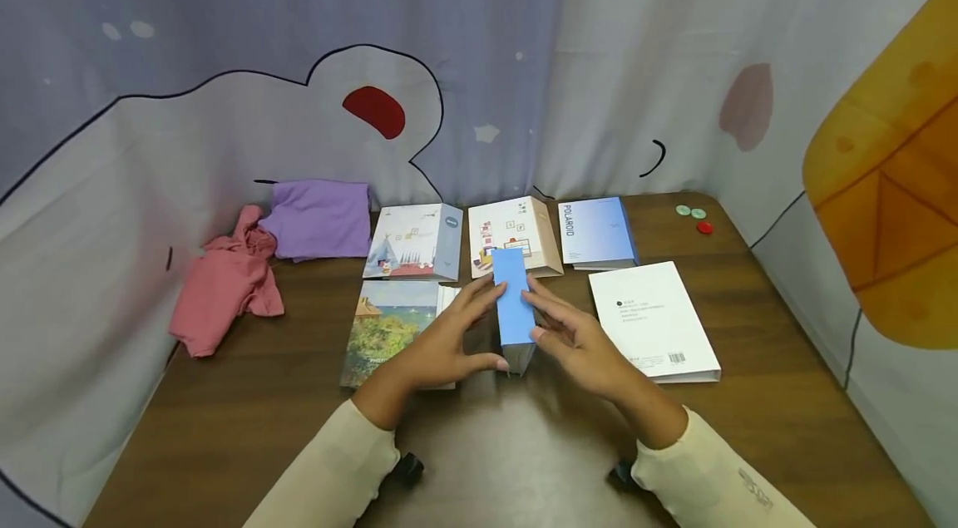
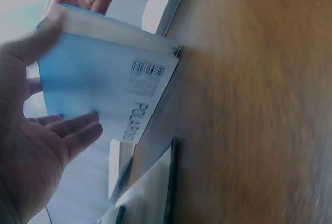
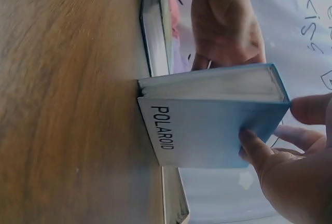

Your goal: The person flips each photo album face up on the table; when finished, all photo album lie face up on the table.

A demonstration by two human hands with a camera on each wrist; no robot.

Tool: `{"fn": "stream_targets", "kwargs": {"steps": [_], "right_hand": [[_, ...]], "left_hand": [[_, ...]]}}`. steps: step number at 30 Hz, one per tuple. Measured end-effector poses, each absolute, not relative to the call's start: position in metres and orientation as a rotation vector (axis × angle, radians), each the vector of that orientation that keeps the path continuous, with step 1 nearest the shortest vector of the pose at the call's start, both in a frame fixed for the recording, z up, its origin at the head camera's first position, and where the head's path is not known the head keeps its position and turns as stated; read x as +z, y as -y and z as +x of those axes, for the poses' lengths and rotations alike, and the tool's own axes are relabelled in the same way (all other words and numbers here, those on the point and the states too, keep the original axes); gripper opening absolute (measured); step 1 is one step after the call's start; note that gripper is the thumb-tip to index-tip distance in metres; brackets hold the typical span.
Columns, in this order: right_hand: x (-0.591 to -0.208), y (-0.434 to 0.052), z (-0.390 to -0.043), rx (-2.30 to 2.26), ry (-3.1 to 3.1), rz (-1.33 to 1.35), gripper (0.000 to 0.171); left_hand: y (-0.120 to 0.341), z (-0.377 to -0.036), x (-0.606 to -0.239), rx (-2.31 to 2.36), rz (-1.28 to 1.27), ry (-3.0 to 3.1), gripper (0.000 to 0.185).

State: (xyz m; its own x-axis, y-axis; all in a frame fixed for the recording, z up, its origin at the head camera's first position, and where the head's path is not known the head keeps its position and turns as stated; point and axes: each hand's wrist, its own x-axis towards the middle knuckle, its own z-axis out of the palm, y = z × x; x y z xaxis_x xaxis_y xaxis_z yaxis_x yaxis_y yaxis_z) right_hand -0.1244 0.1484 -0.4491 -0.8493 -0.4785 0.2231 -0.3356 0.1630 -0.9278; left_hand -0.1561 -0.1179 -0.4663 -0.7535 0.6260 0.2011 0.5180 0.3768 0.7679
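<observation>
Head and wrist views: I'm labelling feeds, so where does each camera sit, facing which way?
Head: on the head, looking forward and down; left hand, right hand and sleeves flank the blue POLAROID album.
Left wrist: on that wrist, facing the album's barcode cover; both hands show.
Right wrist: on that wrist, facing the opposite cover; both hands show.
Wrist views share the album and table.

Blue-to-white gradient on the upright book [image 3: 207, 125]
</observation>
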Motion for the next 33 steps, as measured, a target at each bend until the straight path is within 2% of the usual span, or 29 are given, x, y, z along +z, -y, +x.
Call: {"fn": "stream_targets", "kwargs": {"steps": [7, 11, 16, 22, 28, 33], "right_hand": [[-0.458, -0.145, -0.128, -1.688, -2.295, -0.833, 0.057], [-0.464, -0.14, -0.13, -1.625, -2.305, -0.827, 0.063], [-0.47, -0.135, -0.134, -1.462, -2.365, -0.829, 0.072], [-0.475, -0.136, -0.136, -1.301, -2.498, -0.883, 0.068], [-0.479, -0.133, -0.133, -1.134, -2.634, -0.843, 0.067], [-0.48, -0.137, -0.129, -1.075, -2.71, -0.711, 0.064]], "left_hand": [[0.133, -0.156, -0.466, 1.358, 1.028, -2.524, 0.075], [0.141, -0.155, -0.465, 1.388, 0.986, -2.536, 0.069], [0.155, -0.151, -0.458, 1.265, 0.96, -2.631, 0.07], [0.162, -0.151, -0.454, 1.114, 0.972, -2.627, 0.077], [0.156, -0.154, -0.472, 1.023, 0.961, -2.583, 0.096], [0.154, -0.16, -0.49, 0.953, 1.0, -2.587, 0.09]]}}
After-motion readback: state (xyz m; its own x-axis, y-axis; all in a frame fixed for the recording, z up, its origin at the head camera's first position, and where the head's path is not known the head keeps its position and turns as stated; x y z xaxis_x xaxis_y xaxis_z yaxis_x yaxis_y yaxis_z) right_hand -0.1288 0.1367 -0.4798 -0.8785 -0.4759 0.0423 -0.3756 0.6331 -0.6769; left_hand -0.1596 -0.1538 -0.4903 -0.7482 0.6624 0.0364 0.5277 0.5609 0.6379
